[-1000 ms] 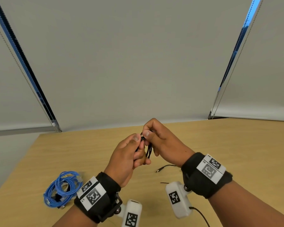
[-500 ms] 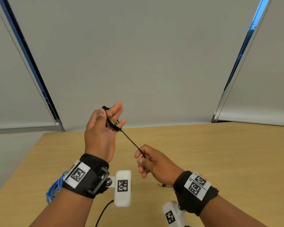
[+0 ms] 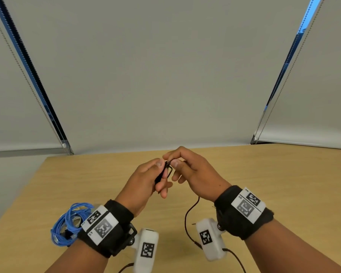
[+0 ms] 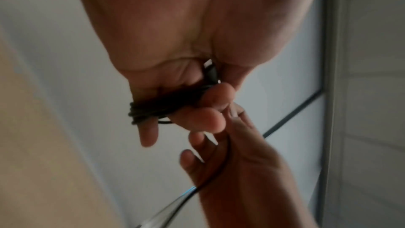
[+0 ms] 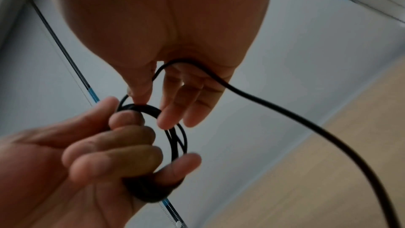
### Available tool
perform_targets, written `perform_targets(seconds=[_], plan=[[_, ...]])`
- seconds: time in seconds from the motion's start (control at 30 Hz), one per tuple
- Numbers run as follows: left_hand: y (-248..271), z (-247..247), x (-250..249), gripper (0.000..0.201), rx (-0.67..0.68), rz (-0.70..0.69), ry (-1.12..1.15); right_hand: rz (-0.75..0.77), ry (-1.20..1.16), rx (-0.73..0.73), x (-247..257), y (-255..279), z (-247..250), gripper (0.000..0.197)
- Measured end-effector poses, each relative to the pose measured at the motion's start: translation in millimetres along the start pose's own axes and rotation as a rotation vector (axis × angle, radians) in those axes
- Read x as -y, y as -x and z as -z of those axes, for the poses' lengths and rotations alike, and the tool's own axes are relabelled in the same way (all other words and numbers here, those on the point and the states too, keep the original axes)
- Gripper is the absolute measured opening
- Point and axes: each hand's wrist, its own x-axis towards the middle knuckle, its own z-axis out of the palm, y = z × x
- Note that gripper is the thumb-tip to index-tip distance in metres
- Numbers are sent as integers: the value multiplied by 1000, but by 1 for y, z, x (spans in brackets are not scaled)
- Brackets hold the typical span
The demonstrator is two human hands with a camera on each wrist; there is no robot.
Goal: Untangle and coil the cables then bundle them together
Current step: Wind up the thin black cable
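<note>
Two hands met above the wooden table (image 3: 264, 184). Your left hand (image 3: 144, 180) had its fingers curled through a small coil of the black cable (image 5: 175, 138), thumb clamping the loops. Your right hand (image 3: 195, 172) pinched the strand at the coil's top, other fingers loosely spread, tail trailing down. You left the blue cable (image 3: 67, 225) bundled near your left wrist.
</note>
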Motion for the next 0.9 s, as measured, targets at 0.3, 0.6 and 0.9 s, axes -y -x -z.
perform_targets(seconds=[0.3, 0.6, 0.9], plan=[[7, -5, -11, 34, 110, 69, 232, 97, -90, 22, -1, 3, -9, 7], [14, 2, -9, 36, 105, 67, 415, -3, -307, 166, 5, -3, 7, 11], [11, 9, -9, 38, -52, -130, 721, -209, -335, 139, -32, 25, -22, 27]])
